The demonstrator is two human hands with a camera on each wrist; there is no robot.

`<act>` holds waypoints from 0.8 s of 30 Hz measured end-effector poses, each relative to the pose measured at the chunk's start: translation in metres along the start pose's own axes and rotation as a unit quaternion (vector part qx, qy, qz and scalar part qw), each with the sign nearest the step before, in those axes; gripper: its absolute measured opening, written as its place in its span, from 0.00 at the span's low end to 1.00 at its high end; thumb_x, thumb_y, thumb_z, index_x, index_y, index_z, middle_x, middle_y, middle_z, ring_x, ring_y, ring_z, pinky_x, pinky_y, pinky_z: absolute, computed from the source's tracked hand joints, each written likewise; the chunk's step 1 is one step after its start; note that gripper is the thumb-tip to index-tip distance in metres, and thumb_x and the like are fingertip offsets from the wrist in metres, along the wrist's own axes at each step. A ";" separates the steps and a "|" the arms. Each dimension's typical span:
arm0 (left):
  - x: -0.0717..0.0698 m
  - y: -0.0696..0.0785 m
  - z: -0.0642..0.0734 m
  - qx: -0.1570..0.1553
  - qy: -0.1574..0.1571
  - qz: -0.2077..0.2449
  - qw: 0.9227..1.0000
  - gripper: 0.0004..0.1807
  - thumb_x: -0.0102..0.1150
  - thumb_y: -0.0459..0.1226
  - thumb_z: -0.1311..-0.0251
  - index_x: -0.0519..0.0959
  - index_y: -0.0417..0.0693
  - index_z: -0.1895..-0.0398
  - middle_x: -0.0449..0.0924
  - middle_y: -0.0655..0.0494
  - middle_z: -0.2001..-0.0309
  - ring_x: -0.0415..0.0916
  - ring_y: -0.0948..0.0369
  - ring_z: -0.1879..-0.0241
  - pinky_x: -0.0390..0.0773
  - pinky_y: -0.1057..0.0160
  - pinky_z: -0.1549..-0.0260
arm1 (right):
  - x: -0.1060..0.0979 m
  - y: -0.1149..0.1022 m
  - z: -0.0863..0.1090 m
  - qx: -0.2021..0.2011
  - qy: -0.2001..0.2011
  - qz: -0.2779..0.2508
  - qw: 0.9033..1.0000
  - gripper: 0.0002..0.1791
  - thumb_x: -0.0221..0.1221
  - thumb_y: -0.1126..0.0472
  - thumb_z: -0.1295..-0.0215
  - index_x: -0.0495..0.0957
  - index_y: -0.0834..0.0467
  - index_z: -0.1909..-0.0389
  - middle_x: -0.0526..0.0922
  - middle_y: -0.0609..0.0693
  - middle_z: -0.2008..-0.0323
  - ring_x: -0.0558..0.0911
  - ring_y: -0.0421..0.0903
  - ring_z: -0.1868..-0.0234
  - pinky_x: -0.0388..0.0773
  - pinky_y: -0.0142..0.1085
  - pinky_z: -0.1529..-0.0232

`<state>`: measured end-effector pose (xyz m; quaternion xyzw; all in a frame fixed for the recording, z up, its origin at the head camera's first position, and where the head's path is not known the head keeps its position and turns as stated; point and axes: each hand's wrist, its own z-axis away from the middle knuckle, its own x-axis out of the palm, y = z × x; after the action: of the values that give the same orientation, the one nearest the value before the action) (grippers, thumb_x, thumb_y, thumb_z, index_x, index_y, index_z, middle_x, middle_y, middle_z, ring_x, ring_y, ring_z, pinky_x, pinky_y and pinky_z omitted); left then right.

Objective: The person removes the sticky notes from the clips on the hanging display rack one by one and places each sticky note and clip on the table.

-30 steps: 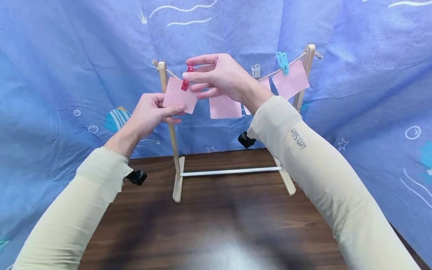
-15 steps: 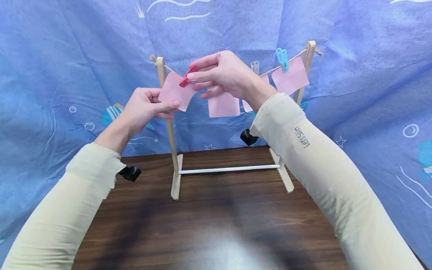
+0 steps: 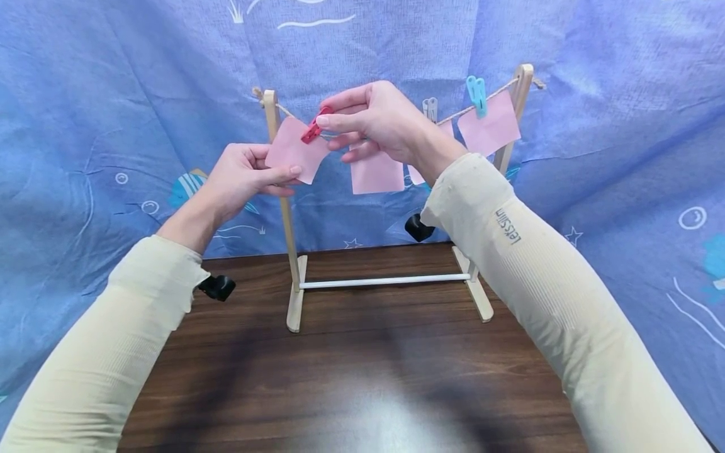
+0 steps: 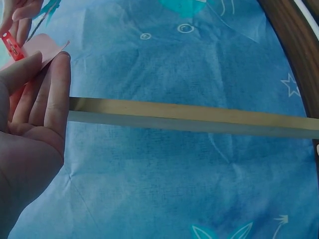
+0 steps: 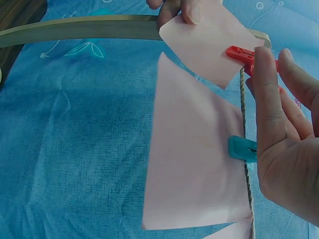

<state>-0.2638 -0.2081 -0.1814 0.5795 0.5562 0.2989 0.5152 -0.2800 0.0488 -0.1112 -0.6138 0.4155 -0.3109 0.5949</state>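
The left hand [image 3: 249, 168] pinched the pink note [image 3: 286, 151], the right hand [image 3: 391, 119] the red peg [image 3: 312, 131], near the rope's [image 5: 243, 99] left end; a bite missing the rope (contact was unclear) could have dropped the note.

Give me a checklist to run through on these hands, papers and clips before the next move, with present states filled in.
1. Left hand pinches the held paper: ok.
2. Right hand pinches the red clip: ok.
3. Red clip overlaps the held paper's edge: ok.
4. Red clip bites both held paper and rope: cannot tell.
5. Next paper hangs at the rope under its teal clip: ok.
6. Rack stands upright: ok.
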 end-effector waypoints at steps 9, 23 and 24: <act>-0.002 -0.002 0.000 0.003 -0.007 0.007 1.000 0.21 0.72 0.33 0.41 0.83 0.35 0.45 0.89 0.46 0.61 0.88 0.54 0.63 0.87 0.58 0.62 | -0.002 0.002 -0.002 0.001 0.005 -0.020 1.000 0.24 0.72 0.63 0.39 0.81 0.57 0.41 0.87 0.52 0.49 0.89 0.53 0.58 0.86 0.37 0.73; -0.002 -0.001 0.001 0.008 -0.010 0.048 0.999 0.19 0.73 0.29 0.43 0.84 0.37 0.47 0.88 0.44 0.61 0.88 0.53 0.63 0.86 0.58 0.61 | -0.005 0.007 -0.003 -0.018 0.024 -0.049 0.998 0.18 0.68 0.62 0.35 0.84 0.57 0.45 0.87 0.54 0.50 0.88 0.52 0.53 0.86 0.40 0.70; -0.002 -0.001 0.001 0.008 -0.009 0.051 0.999 0.19 0.73 0.29 0.43 0.84 0.37 0.47 0.88 0.44 0.61 0.88 0.53 0.63 0.86 0.58 0.61 | -0.005 0.008 -0.003 -0.020 0.026 -0.052 0.998 0.18 0.68 0.62 0.35 0.84 0.57 0.45 0.87 0.54 0.51 0.88 0.52 0.53 0.87 0.40 0.70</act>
<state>-0.2636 -0.2106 -0.1820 0.6142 0.5234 0.3150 0.4996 -0.2861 0.0521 -0.1181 -0.6378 0.4049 -0.3488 0.5546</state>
